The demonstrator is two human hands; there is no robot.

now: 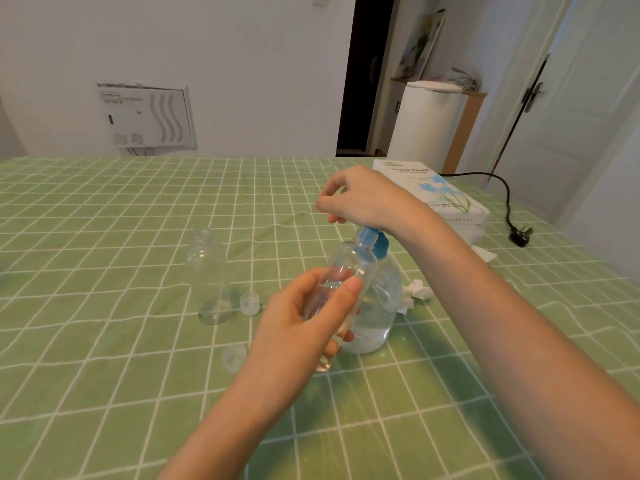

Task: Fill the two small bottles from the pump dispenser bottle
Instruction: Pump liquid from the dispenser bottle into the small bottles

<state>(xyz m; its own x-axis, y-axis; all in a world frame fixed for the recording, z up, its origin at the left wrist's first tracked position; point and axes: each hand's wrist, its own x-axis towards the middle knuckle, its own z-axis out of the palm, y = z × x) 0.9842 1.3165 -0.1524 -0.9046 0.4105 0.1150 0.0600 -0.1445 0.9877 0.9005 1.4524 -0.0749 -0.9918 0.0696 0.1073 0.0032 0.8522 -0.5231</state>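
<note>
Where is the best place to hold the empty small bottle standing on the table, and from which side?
Grip the empty small bottle around its straight middle body, coming from its left side. It stands upright and open, one cap sits close on its right, and the left hand already holds the other small bottle.

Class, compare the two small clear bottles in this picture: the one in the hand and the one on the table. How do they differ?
The held bottle is gripped by the left hand and tilted, its mouth at the blue pump; the standing bottle is upright on the table, untouched. The held bottle has some liquid inside; the standing bottle looks nearly empty. Both are clear, uncapped and alike in shape.
</note>
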